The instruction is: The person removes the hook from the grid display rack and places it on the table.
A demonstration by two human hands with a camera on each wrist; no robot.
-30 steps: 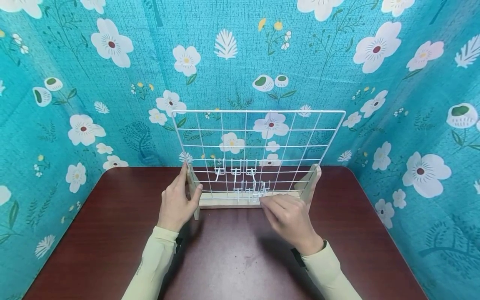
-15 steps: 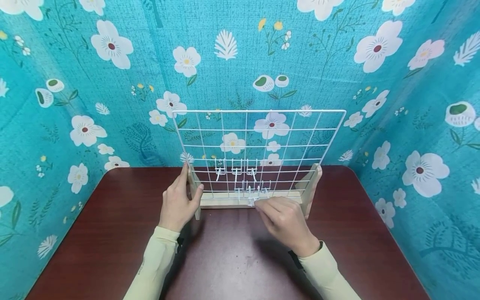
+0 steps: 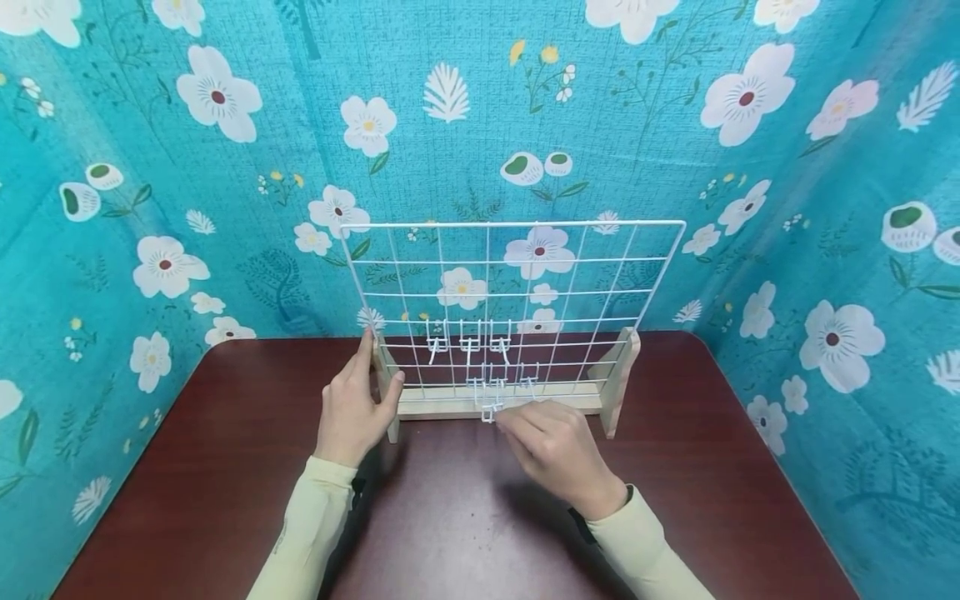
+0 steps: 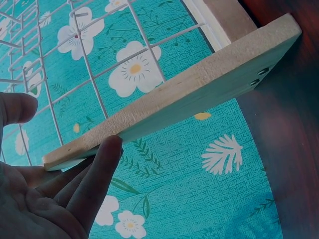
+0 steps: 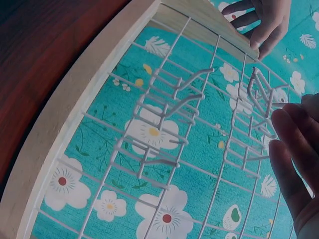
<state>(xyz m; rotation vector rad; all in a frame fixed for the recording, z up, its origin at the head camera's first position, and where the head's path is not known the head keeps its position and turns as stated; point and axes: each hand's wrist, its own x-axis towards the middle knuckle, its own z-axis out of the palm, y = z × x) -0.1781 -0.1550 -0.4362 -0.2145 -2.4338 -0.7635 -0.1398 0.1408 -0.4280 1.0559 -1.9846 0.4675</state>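
Observation:
A white wire grid panel (image 3: 487, 293) stands upright on a pale wooden base. My right hand (image 3: 558, 446) pinches a white wire hook (image 3: 491, 412) between thumb and fingertips, low in front of the panel. The right wrist view shows this hook (image 5: 260, 94) just ahead of the grid; whether it touches the wires I cannot tell. My left hand (image 3: 352, 408) rests against the left wooden upright (image 3: 386, 367). In the left wrist view its straight fingers touch the upright's outer side (image 4: 199, 82), and its thumb (image 4: 20, 108) stands apart on the grid side.
Three white hooks hang in a row on the grid, including the leftmost hook (image 3: 437, 340). Lower hooks, such as the right one (image 3: 529, 375), sit beneath them. A right wooden upright (image 3: 619, 385) supports the panel on the dark red table (image 3: 465, 517). Floral teal cloth (image 3: 480, 108) surrounds it.
My right hand has moved left and slightly down toward the viewer, carrying the pinched hook from right of centre to near the panel's middle. My left hand has stayed on the upright.

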